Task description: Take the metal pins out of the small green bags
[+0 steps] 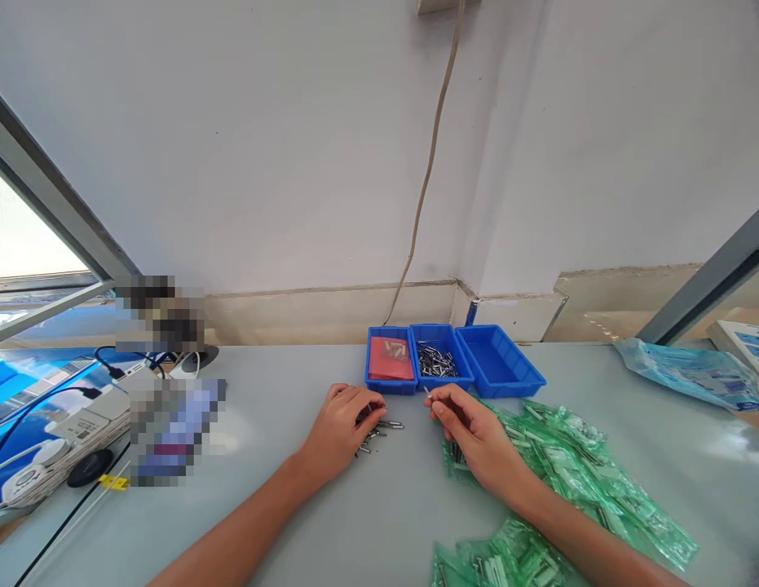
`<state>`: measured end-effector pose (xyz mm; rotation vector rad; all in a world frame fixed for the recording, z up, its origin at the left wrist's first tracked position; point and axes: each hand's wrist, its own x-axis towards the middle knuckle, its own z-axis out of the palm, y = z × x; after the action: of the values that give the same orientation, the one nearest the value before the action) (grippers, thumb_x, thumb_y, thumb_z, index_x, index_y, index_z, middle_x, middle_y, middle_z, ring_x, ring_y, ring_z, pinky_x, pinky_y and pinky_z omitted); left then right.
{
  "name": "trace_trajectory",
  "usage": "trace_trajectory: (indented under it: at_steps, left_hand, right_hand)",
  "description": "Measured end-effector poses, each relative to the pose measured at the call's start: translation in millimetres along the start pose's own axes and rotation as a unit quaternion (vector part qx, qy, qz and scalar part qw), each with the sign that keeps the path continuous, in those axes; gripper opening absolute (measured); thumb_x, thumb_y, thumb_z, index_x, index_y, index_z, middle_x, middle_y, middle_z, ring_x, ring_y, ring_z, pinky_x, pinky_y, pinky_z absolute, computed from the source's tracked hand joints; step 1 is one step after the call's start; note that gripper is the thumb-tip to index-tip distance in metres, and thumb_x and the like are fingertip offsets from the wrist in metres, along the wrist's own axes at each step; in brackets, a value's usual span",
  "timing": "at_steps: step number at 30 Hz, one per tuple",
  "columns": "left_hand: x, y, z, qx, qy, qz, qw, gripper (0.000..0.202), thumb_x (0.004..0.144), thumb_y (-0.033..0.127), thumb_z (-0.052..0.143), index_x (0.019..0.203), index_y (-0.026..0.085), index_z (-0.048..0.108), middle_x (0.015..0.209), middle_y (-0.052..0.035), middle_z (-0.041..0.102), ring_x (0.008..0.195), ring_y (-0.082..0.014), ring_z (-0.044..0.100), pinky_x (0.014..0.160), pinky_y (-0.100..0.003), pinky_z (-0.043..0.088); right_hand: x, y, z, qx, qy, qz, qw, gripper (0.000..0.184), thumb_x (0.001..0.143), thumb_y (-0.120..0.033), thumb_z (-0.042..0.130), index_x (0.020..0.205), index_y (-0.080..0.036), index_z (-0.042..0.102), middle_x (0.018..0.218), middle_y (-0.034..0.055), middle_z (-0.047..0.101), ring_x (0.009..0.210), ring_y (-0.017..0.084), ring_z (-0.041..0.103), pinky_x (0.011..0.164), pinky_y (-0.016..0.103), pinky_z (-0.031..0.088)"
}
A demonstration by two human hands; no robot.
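Note:
My left hand [342,428] lies palm down on the grey table [281,456], its fingers curled over a small heap of thin metal pins [382,430] that stick out to the right. My right hand [470,428] is closed in a pinch on one small metal pin [427,394], held just in front of the blue trays. Under and beside my right wrist lie several green plastic packets [568,465] with pins inside.
Three blue trays stand at the back: the left one [389,360] holds a red pad, the middle [439,359] loose pins, the right [500,362] nothing. More green packets [501,558] lie near the front edge. Cables and devices [55,432] crowd the left; a blue bag [697,371] lies far right.

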<state>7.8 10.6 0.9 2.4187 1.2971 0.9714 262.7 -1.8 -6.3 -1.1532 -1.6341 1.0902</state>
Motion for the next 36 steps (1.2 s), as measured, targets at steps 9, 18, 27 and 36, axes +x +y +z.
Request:
trace_trajectory:
  at_steps: [9, 18, 27, 36]
  left_hand:
    - [0, 1, -0.5, -0.008, -0.005, 0.001, 1.000, 0.017, 0.107, 0.034, 0.055, 0.100, 0.023, 0.066, 0.095, 0.0007, 0.074, 0.085, -0.0167, 0.065, 0.095, -0.038, 0.041]
    - [0, 1, -1.2, 0.001, -0.004, 0.000, 1.000, 0.019, 0.108, 0.036, 0.053, 0.101, 0.023, 0.066, 0.095, -0.0002, 0.074, 0.084, -0.0170, 0.065, 0.095, -0.038, 0.042]
    - [0, -1, -0.2, 0.008, 0.002, 0.001, 1.000, 0.017, 0.108, 0.034, 0.053, 0.102, 0.024, 0.066, 0.094, 0.0014, 0.074, 0.084, -0.0163, 0.067, 0.095, -0.036, 0.044]
    - [-2, -2, 1.1, -0.007, -0.003, -0.026, 1.000, 0.017, 0.108, 0.036, 0.053, 0.105, 0.026, 0.065, 0.098, 0.0007, 0.075, 0.094, -0.0191, 0.067, 0.092, -0.034, 0.049]
  right_hand:
    - [2, -1, 0, 0.001, 0.000, -0.001, 1.000, 0.028, 0.106, -0.049, 0.048, 0.109, -0.025, 0.062, 0.094, 0.0018, 0.062, 0.076, 0.016, 0.053, 0.067, 0.028, 0.047]
    - [-1, -1, -1, -0.003, 0.004, -0.005, 1.000, 0.031, 0.105, -0.052, 0.048, 0.109, -0.025, 0.063, 0.096, 0.0032, 0.063, 0.079, 0.018, 0.055, 0.068, 0.029, 0.049]
    - [-1, -8, -2, 0.006, 0.016, 0.000, 1.000, 0.030, 0.102, -0.053, 0.054, 0.105, -0.025, 0.065, 0.091, 0.0017, 0.064, 0.073, 0.017, 0.053, 0.064, 0.028, 0.045]
    - [1, -10, -4, 0.018, 0.047, -0.016, 0.999, 0.028, 0.095, -0.050, 0.068, 0.095, -0.022, 0.066, 0.081, 0.0014, 0.060, 0.074, 0.018, 0.054, 0.068, 0.029, 0.046]
